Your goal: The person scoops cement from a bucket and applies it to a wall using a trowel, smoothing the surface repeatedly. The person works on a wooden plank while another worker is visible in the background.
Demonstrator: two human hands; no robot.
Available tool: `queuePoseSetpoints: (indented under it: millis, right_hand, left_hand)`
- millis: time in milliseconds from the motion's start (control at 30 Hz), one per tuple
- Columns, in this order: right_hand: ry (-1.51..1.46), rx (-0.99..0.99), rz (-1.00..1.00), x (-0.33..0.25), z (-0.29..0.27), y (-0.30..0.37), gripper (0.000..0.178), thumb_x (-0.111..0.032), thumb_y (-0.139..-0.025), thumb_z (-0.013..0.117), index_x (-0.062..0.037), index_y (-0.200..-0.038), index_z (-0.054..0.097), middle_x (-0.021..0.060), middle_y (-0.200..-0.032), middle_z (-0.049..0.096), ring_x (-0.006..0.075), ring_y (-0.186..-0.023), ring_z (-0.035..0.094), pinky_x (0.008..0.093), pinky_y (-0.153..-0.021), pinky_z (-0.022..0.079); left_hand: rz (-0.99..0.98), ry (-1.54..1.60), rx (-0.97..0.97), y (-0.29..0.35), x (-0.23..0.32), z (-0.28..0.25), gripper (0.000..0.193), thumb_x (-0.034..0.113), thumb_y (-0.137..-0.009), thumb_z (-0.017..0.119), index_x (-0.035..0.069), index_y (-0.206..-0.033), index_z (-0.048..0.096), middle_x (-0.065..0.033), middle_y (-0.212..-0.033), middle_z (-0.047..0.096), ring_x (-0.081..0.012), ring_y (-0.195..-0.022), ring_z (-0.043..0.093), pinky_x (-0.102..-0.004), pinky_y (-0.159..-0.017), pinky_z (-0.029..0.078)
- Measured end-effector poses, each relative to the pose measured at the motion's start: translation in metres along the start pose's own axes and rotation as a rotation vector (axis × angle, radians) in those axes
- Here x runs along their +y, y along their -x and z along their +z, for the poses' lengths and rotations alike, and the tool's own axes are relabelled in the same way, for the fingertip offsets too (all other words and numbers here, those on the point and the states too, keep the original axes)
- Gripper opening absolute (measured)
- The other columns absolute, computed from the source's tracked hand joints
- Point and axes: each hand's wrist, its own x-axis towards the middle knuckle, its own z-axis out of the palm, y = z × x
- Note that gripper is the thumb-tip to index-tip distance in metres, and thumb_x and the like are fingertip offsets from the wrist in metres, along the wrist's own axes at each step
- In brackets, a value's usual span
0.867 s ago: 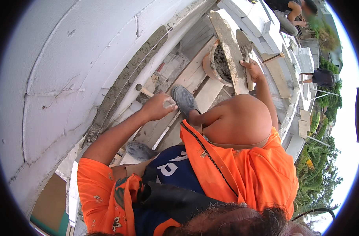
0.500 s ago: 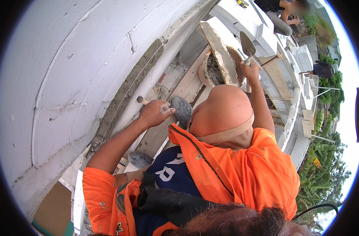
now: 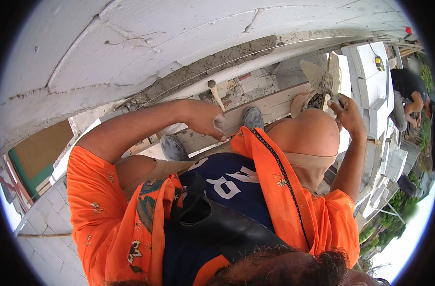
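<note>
Grey mortar (image 3: 326, 86) clings to our trowel (image 3: 312, 75), raised beside the bucket (image 3: 298, 103), the grip of our right hand (image 3: 347, 112) wrapped around its handle. We'd judge the blade stiff, slick and front-heavy, so the handle is the place to hold. Our left hand (image 3: 207, 119) curls by a mallet (image 3: 212, 85); we cannot tell whether it grasps it. The board (image 3: 335, 70) crowds the blade; more room lies toward the wall (image 3: 179, 33).

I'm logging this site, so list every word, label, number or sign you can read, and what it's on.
Navy shirt: large white lettering, partly covered; I won't copy it out.
Tape measure: any markings are too small to read.
No other lettering is legible.
</note>
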Motion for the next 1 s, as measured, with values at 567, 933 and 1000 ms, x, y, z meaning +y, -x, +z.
queuePoseSetpoints:
  millis: [567, 933, 1000]
  right_hand:
    - [0.510, -1.174, -0.417, -0.221, 0.180, -0.158, 0.053, -0.037, -0.105, 0.067, 0.0053, -0.137, 0.062, 0.0182, -0.100, 0.073, 0.0231, -0.079, 0.073, 0.0390, -0.066, 0.061]
    - [-0.368, -0.773, 0.231, -0.210, 0.322, -0.109, 0.036, -0.043, -0.111, 0.059, -0.0103, -0.125, 0.056, 0.0076, -0.090, 0.059, 0.0232, -0.070, 0.062, 0.0463, -0.058, 0.057]
    - [-0.507, -0.728, 0.258, -0.211, 0.354, -0.102, 0.039, -0.044, -0.111, 0.058, -0.0098, -0.129, 0.057, 0.0084, -0.093, 0.058, 0.0247, -0.074, 0.063, 0.0476, -0.060, 0.059]
  left_hand:
    - [-0.315, 1.604, 0.573, 0.109, -0.147, 0.344, 0.064, 0.059, -0.101, 0.072, 0.005, -0.133, 0.070, -0.0197, -0.127, 0.073, -0.0288, -0.121, 0.067, -0.0440, -0.105, 0.053]
    - [-0.581, 1.618, 1.187, -0.049, -0.169, 0.410, 0.040, 0.040, -0.096, 0.087, 0.011, -0.092, 0.060, 0.0000, -0.076, 0.064, -0.0110, -0.068, 0.059, -0.0297, -0.059, 0.048]
    - [-0.616, 1.596, 1.123, -0.041, -0.163, 0.403, 0.041, 0.041, -0.095, 0.088, 0.009, -0.091, 0.063, -0.0009, -0.075, 0.065, -0.0119, -0.068, 0.059, -0.0315, -0.060, 0.049]
